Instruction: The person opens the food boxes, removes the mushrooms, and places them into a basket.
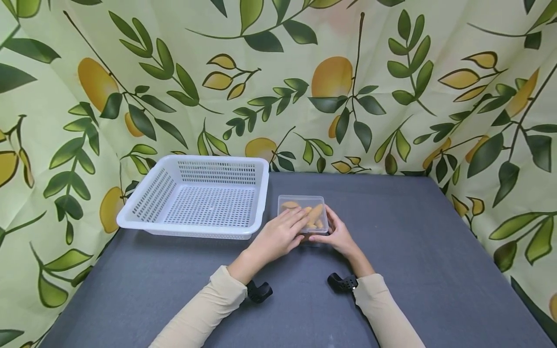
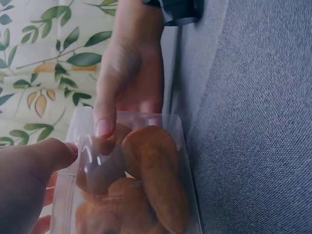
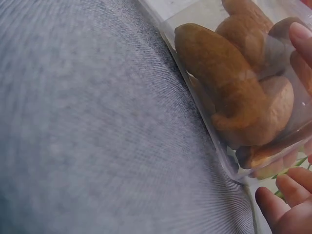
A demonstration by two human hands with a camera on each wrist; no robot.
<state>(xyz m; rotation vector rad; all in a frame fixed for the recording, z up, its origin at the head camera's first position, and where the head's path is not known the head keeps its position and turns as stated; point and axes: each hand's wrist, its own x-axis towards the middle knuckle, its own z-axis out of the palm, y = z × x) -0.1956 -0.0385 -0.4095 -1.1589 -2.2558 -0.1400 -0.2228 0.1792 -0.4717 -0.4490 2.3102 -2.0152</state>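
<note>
A clear plastic box with a lid sits on the dark table, right of the basket. Through its walls show several orange-brown pieces, some long, some rounded; their exact kind is unclear. My left hand lies over the lid's left part, its fingers stretched across the top. On the box's right side, my right hand grips it, thumb at the near side and fingers around the far right corner. The right thumb also shows against the box in the left wrist view. Fingers at the right wrist view's edge are partly cut off.
A white perforated plastic basket stands at the back left, with nothing visible inside. Dark grey cloth covers the table. A curtain printed with leaves and fruit hangs behind and along both sides.
</note>
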